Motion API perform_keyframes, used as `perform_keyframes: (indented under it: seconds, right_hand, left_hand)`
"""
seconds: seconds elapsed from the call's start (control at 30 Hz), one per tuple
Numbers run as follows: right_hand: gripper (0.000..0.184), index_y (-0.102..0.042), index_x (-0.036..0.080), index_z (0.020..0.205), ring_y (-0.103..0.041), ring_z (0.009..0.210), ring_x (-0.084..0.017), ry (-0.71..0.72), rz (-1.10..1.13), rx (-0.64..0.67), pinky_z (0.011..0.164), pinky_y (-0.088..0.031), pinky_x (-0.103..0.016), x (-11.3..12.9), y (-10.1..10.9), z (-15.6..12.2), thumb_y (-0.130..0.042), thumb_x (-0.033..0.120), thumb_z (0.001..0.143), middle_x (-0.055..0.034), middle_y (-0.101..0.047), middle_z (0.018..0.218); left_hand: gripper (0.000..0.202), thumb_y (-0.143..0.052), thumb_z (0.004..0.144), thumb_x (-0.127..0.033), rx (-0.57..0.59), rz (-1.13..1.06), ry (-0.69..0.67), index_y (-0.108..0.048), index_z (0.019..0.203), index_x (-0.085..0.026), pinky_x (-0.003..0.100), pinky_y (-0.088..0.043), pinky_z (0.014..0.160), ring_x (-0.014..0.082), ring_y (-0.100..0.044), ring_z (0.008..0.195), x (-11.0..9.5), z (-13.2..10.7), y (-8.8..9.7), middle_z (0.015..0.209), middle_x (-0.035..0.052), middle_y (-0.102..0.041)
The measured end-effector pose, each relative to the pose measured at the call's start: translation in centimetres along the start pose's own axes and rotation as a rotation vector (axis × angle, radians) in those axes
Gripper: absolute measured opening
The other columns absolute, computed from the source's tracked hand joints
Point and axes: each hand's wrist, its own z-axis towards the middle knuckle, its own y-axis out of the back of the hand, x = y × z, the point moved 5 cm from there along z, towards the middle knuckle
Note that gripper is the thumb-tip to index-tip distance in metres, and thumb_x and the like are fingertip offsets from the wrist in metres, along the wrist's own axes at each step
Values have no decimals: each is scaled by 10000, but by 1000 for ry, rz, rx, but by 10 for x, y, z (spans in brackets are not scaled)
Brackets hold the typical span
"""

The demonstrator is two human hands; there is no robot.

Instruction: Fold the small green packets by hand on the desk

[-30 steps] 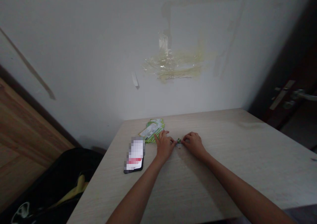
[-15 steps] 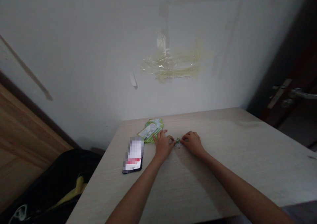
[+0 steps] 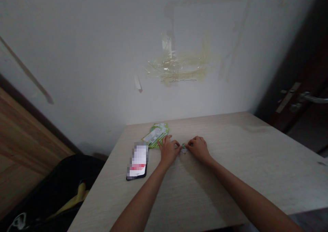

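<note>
Between my two hands, low over the table, is a small green-and-white crumpled piece [image 3: 183,149], too small to make out its exact kind. My left hand [image 3: 169,151] pinches its left side with thumb and forefinger, the other fingers raised. From the right, my right hand [image 3: 200,148] pinches the other side, its fingers curled. Just beyond and left of my left hand lie green-and-white printed packets [image 3: 155,136], overlapping one another. A phone [image 3: 138,160] with a blurred screen lies left of my left wrist.
The pale wood-grain table [image 3: 246,143] meets a grey wall [image 3: 102,54] with peeling clear tape [image 3: 179,68] on it. At left, beside the table edge, sits a black bag [image 3: 69,177] with something yellow. A dark door with a metal handle [image 3: 312,97] stands at right.
Both hands stay almost in place around the small piece. The fingers of my right hand have shifted very slightly to the left. Packets and phone look the same.
</note>
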Motion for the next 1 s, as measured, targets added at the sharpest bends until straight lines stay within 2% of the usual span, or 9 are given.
perform_keyframes:
  seconds: [0.27, 0.47, 0.6, 0.73, 1.0]
  right_hand:
    - [284, -741, 220, 795, -506, 1005, -305, -80, -30, 121, 904, -359, -433, 3, 0, 2, -605, 468, 825, -136, -618, 947]
    - [253, -701, 227, 905, -479, 1050, -265, -114, -89, 155, 941, -323, -389, 7, 2, -2, -592, 445, 836, -98, -591, 1003]
    - [218, -688, 295, 992, -475, 1060, -244, -74, -84, 136, 958, -299, -382, 12, 6, -6, -572, 417, 854, -64, -578, 1040]
    - [171, -705, 323, 957, -482, 1056, -236, -22, -50, 119, 968, -292, -379, 13, 7, -8, -581, 377, 853, -46, -578, 1045]
    - [134, -735, 288, 877, -499, 1041, -233, -45, 21, 101, 980, -297, -373, 1, 0, -5, -651, 362, 804, -48, -588, 1007]
  left_hand:
    - [151, -694, 779, -408, 3, 4, 4, -720, 850, -278, 673, -63, 1086, 336, -326, 1323, 0, 0, 0, 1320, 77, -499]
    - [189, -669, 797, -434, 25, 32, 6, -702, 967, -357, 672, -71, 1089, 301, -307, 1347, -4, -1, 1, 1347, 43, -489]
    - [146, -655, 809, -426, 45, 43, -22, -716, 938, -391, 682, -50, 1087, 311, -276, 1369, -7, -2, 3, 1399, 6, -458]
    - [142, -648, 814, -415, 61, 57, -56, -720, 929, -375, 691, -4, 1089, 319, -273, 1374, -9, -2, 4, 1422, -14, -448]
    - [164, -644, 814, -468, 116, 45, -28, -727, 922, -377, 697, 31, 1086, 322, -252, 1386, -7, 2, 2, 1444, -32, -434]
